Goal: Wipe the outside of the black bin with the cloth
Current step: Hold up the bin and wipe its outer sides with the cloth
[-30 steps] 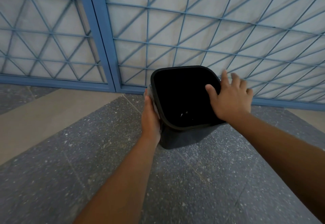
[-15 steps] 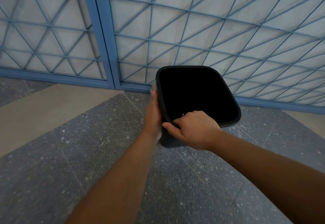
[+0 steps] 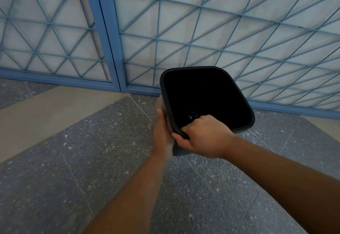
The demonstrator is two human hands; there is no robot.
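The right hand (image 3: 204,136) is gripping the near rim of the black bin (image 3: 206,97), fingers curling over the edge into the inside, thumb lying along the outside below the rim. The left hand (image 3: 162,127) is lying flat along the bin's left outer wall, fingers straight and pointing away, pressing a pale cloth (image 3: 166,116) against it; only a sliver of cloth is showing between palm and wall. The bin is being held above the speckled grey floor (image 3: 77,160), its mouth tilting up toward the camera, its long axis running down and away. Both forearms are reaching forward. No writing is showing. Behind is standing a blue lattice gate (image 3: 184,31).
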